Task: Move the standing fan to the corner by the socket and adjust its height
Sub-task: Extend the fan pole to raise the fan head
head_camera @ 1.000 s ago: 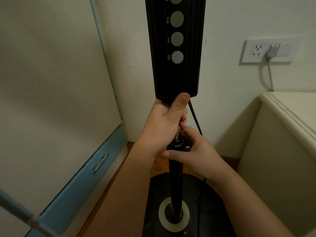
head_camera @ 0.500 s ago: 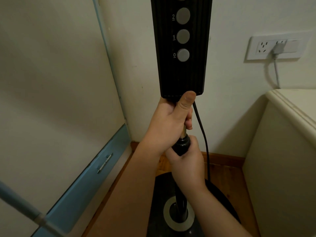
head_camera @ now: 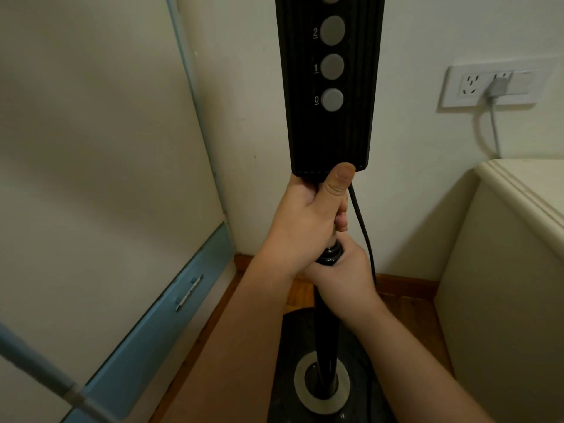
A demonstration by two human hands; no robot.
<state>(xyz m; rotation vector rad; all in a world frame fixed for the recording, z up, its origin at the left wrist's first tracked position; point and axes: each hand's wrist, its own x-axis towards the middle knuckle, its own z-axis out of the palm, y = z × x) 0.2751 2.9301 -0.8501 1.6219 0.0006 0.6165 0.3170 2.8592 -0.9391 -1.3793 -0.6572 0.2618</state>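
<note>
The black standing fan stands in the room's corner, its control panel (head_camera: 331,87) with grey buttons marked 0, 1, 2 straight ahead. Its pole (head_camera: 327,337) drops to a round dark base (head_camera: 290,377) on the wooden floor. My left hand (head_camera: 305,221) is wrapped around the inner pole just under the panel, thumb up against the panel's bottom edge. My right hand (head_camera: 345,273) grips the black height collar (head_camera: 329,254) right below it. The white wall socket (head_camera: 488,83) is up to the right, a grey plug in it. The fan's head is out of view.
A cream cabinet (head_camera: 503,270) stands close on the right. On the left is a cream panel with a blue drawer front (head_camera: 171,315). A black cord (head_camera: 363,233) hangs behind the pole. A blurred grey rod (head_camera: 45,374) crosses the lower left.
My right hand turned from a sideways pinch on the collar to a full grip from below. The view shifted slightly; the fan and left hand hold their place.
</note>
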